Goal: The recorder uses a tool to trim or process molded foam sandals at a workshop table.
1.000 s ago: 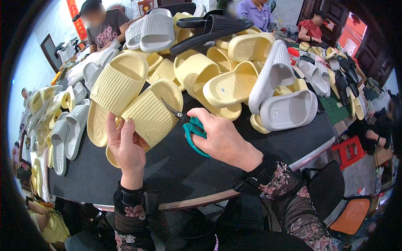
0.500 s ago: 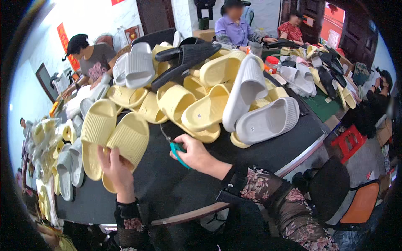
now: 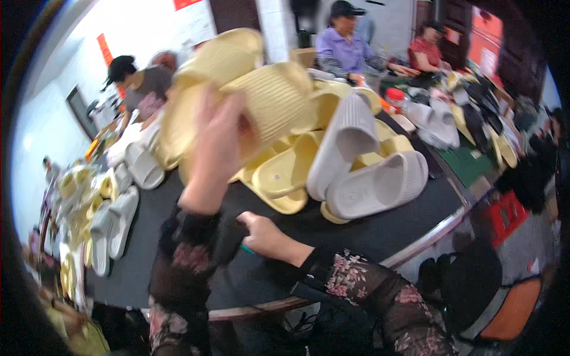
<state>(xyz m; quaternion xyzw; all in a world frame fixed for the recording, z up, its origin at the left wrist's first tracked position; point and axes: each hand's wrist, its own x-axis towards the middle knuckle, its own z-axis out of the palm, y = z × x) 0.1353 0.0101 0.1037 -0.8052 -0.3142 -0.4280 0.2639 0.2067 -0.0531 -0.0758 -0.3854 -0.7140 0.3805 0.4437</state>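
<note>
My left hand (image 3: 215, 145) grips a pair of yellow ribbed slide slippers (image 3: 270, 98), raised in front of the slipper pile and slightly blurred. My right hand (image 3: 270, 238) is closed over the black table (image 3: 154, 255). A bit of teal handle of the scissors (image 3: 247, 249) peeks from under that hand; the blades are hard to make out. Beyond it, a white slipper (image 3: 380, 185) lies tilted on the pile, and another white slipper (image 3: 344, 142) stands on end beside it. A yellow slipper (image 3: 285, 172) rests to their left.
Grey slippers (image 3: 122, 219) lie at the table's left side, near yellow ones in clear plastic (image 3: 71, 190). More slippers cover a green surface (image 3: 466, 163) at far right. A red stool (image 3: 507, 216) stands off the right edge. Several people work around.
My left hand has lifted the yellow pair up and away from me, to in front of the pile. My right hand has stayed nearly in place, its scissors now mostly hidden.
</note>
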